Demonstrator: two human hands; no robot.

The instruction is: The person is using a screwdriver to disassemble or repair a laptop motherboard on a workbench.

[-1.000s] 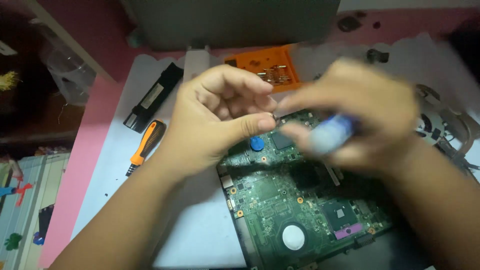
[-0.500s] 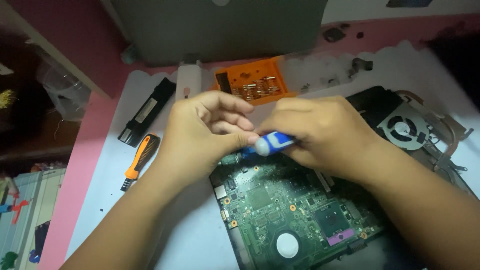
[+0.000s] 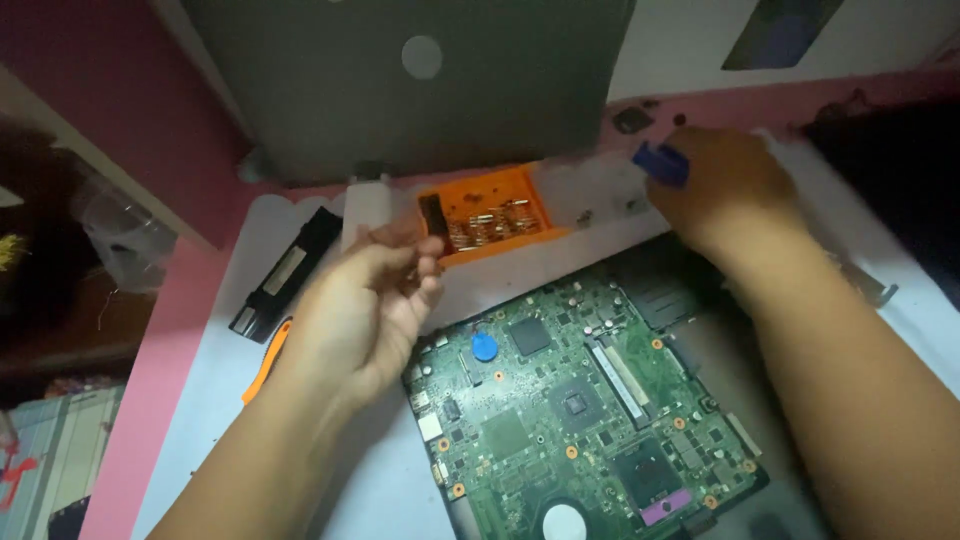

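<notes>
Blue plastic tool [image 3: 660, 163] sits pinched in the right hand [image 3: 720, 195] at two o'clock of the green circuit board [image 3: 580, 410]; the left hand [image 3: 365, 305], fingers loosely curled and empty, should steady that board.

I see the circuit board [image 3: 580, 400] lying on the table mat [image 3: 400, 490], near edge, centre-right. Behind it sits the parts tray [image 3: 490, 215], with screws inside. Behind the tray stands the laptop lid [image 3: 420, 90]. Left of the tray lies the battery pack [image 3: 285, 272], and the screwdriver [image 3: 265, 362] just in front of it. My left hand [image 3: 360, 310] hovers between board and battery; my right hand [image 3: 715, 190] is right of the tray, behind the board.
</notes>
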